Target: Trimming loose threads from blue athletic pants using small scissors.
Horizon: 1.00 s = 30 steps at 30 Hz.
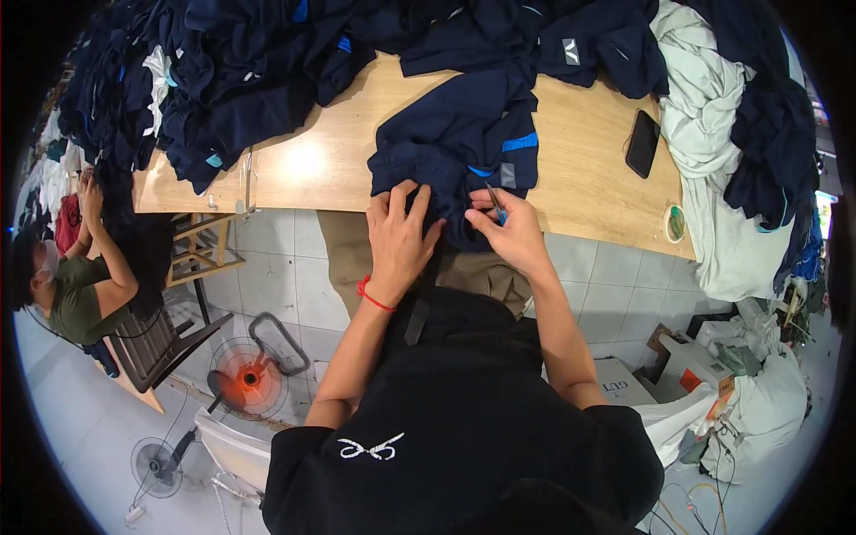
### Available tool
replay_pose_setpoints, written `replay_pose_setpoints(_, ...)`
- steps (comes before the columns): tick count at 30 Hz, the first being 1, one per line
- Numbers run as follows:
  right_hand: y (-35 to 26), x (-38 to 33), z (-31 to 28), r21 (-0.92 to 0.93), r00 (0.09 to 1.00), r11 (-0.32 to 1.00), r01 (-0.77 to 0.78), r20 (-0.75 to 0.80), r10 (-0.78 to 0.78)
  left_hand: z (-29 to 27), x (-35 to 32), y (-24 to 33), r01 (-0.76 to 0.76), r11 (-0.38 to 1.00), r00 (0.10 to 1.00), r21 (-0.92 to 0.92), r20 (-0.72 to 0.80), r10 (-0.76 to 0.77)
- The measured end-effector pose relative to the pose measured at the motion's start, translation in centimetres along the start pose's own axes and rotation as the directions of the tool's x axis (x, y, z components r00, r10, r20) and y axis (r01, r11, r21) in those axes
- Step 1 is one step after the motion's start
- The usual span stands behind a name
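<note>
- A small round shallow tin (675, 223) with a pale rim sits near the right front edge of the light wooden worktop (312, 165); what it holds is too small to make out.
- A cardboard box (704, 366) with an orange patch stands on the floor at lower right among white bags; its contents are hidden.
- The left hand (399, 236) lies flat with fingers spread, pressing down on the dark navy garment with bright blue trim (459, 143), which hangs over the worktop's front edge.
- The right hand (510, 230) is pinched on a small thin metal tool with a blue handle (496, 203), its tip touching the navy cloth; the tool's exact kind is hard to tell, as most of it is covered by the fingers.
- A red cord bracelet (370, 294) circles the left wrist.
- The part of the garment below the worktop's edge is hidden behind both hands and the black shirt of the person.
- A large heap of dark navy clothes (232, 62) covers the rear and left of the worktop; a pile of pale mint-white cloth (713, 125) fills the right.
- A black smartphone (642, 144) lies face down between the garment and the pale pile.
- A clear plastic ruler-like strip (247, 183) lies at the left front edge.
- Another person in an olive shirt (76, 294) sits at far left, cut off by the rim.
- An orange-centred floor fan (245, 379) stands on the tiled floor.
</note>
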State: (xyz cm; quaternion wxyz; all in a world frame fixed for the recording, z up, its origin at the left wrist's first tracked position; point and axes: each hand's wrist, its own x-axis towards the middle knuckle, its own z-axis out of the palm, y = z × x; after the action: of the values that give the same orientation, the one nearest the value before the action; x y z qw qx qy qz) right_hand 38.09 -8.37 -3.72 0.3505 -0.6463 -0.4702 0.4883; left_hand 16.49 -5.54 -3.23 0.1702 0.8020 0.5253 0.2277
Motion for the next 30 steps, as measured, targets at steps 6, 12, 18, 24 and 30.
replay_pose_setpoints(6,-1.0,0.1,1.6,0.051,0.994,0.996,0.08,0.076,-0.083,1.7,0.9,-1.5,-0.086,0.977,0.976,-0.193,-0.213,0.043)
replay_pose_setpoints(12,-1.3,0.1,2.0,0.295,0.986,0.945,0.141,0.049,-0.162,0.3,1.3,-1.0,0.168,0.781,0.983,-0.601,0.041,-0.181)
replay_pose_setpoints(18,-2.1,-0.6,1.9,0.361,1.0,0.932,0.006,0.011,-0.011,1.2,1.1,-1.0,-0.025,0.324,0.972,-0.946,-0.099,-0.213)
replay_pose_setpoints(24,-5.8,-2.7,1.2,0.203,0.995,0.975,0.085,0.029,-0.093,1.0,1.7,1.2,-0.172,0.36,0.91,-0.917,-0.288,-0.299)
replay_pose_setpoints(30,-11.0,-3.2,-1.1,-0.418,0.605,0.788,0.451,-0.506,-0.615,1.4,5.9,1.3,-0.07,0.886,0.955,-0.458,-0.289,-0.074)
